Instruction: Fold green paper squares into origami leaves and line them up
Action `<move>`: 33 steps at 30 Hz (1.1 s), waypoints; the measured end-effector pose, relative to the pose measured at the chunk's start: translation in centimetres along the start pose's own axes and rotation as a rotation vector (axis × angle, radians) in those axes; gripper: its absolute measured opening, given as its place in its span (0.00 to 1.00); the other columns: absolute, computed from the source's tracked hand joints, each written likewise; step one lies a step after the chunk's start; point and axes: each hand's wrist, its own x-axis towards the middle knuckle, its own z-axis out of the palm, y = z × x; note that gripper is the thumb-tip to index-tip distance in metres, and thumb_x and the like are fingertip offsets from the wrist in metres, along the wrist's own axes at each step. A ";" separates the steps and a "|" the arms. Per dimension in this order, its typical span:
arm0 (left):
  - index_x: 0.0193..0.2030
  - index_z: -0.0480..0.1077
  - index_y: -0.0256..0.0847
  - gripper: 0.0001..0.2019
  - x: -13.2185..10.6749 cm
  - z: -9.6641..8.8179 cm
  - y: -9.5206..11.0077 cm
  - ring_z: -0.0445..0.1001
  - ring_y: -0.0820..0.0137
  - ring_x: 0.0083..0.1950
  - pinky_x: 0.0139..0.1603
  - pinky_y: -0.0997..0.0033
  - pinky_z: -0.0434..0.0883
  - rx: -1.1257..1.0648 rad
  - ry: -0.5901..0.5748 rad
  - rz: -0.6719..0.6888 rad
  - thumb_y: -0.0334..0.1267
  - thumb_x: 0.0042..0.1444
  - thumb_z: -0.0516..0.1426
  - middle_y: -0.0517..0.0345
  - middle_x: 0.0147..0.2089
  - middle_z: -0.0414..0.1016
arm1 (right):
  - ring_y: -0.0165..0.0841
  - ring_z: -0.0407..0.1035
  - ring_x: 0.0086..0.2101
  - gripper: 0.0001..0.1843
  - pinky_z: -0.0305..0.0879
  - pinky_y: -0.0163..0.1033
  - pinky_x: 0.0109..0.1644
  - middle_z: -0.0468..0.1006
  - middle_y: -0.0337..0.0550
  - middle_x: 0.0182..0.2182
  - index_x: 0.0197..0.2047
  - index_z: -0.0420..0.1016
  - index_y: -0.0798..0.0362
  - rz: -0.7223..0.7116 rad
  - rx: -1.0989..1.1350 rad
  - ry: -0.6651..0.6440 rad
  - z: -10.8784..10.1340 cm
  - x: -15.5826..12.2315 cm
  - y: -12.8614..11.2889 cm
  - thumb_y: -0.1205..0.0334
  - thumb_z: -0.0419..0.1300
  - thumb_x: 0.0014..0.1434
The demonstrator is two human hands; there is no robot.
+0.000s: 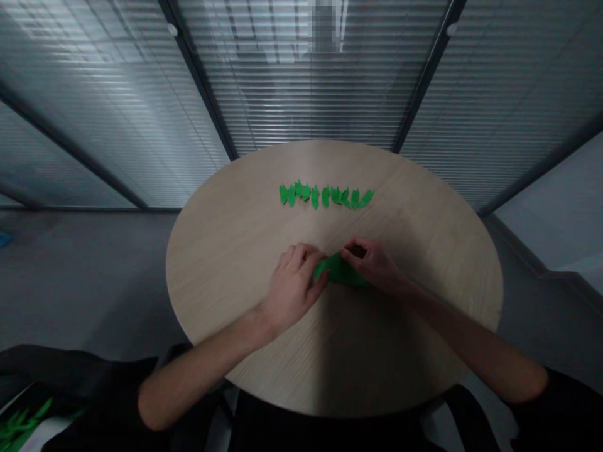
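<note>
A piece of green paper [346, 270], seemingly folded into a pointed shape, lies on the round wooden table [226, 251] between my hands. My left hand [294, 282] grips its left end, thumb in front and fingers curled behind. With thumb and forefinger pinched together, my right hand [374, 263] holds the upper right edge of the paper. Part of the sheet is hidden by my fingers. Farther back on the table, a row of small green paper leaf shapes [326, 196] runs from left to right, apart from both hands.
Glass partition walls with blinds [311, 107] stand right behind the table's far edge. At the lower left, more green strips [23, 424] rest beside a dark chair or bag. A blue item [4, 239] lies on the floor at far left.
</note>
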 end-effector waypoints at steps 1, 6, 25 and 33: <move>0.54 0.74 0.36 0.12 -0.2 0.2 0.3 0.74 0.54 0.52 0.51 0.52 0.74 0.027 0.010 0.065 0.36 0.68 0.56 0.41 0.52 0.76 | 0.32 0.67 0.26 0.14 0.61 0.37 0.29 0.76 0.40 0.24 0.29 0.75 0.53 -0.013 -0.020 -0.001 0.1 0.0 0.1 0.51 0.62 0.60; 0.50 0.76 0.34 0.11 -1.5 1.7 2.5 0.76 0.57 0.47 0.48 0.55 0.78 0.056 -0.049 0.235 0.33 0.71 0.52 0.44 0.47 0.79 | 0.32 0.68 0.26 0.13 0.62 0.37 0.31 0.76 0.41 0.24 0.30 0.76 0.53 -0.080 -0.151 -0.015 0.3 0.1 0.2 0.55 0.61 0.62; 0.70 0.64 0.30 0.34 -1.4 2.4 2.1 0.63 0.42 0.74 0.72 0.36 0.64 0.118 -0.241 0.151 0.53 0.66 0.59 0.29 0.73 0.64 | 0.34 0.73 0.27 0.09 0.65 0.39 0.34 0.81 0.43 0.26 0.30 0.78 0.52 -0.101 -0.241 -0.011 0.4 0.3 0.1 0.61 0.62 0.62; 0.66 0.69 0.27 0.32 -1.9 1.9 2.6 0.66 0.40 0.71 0.68 0.38 0.69 0.141 -0.282 0.144 0.52 0.66 0.60 0.29 0.70 0.68 | 0.34 0.73 0.27 0.10 0.65 0.38 0.34 0.80 0.43 0.26 0.30 0.77 0.53 -0.106 -0.236 -0.017 0.4 0.3 0.1 0.60 0.62 0.62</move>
